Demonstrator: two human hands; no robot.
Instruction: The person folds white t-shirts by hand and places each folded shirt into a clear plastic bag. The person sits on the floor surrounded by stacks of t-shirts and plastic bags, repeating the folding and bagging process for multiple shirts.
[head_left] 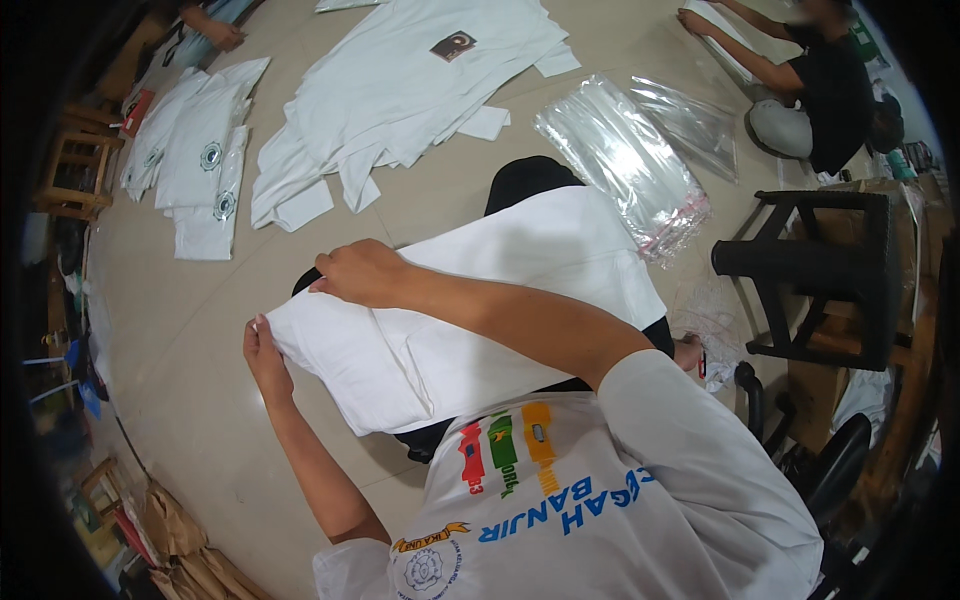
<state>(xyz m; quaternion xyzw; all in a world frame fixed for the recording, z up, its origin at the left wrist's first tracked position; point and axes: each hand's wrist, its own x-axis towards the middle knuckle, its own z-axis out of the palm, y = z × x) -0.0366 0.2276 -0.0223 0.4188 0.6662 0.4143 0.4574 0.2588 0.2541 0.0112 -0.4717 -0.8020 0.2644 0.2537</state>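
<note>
Here a folded white shirt (480,310) lies across the person's lap, above the pale tiled floor (190,330). The left hand (265,355) pinches the shirt's near left corner, its fingers closed on the cloth edge. The right hand (365,273) reaches across and presses on the upper left part of the fold, fingers curled over and gripping the fabric. Beyond the lap, a stack of clear plastic bags (625,160) lies on the floor, just beside the shirt's far edge. Farther off lie a heap of loose white shirts (400,90) and a pile of folded bagged shirts (200,160). A black stool (820,270) stands to the right.
</note>
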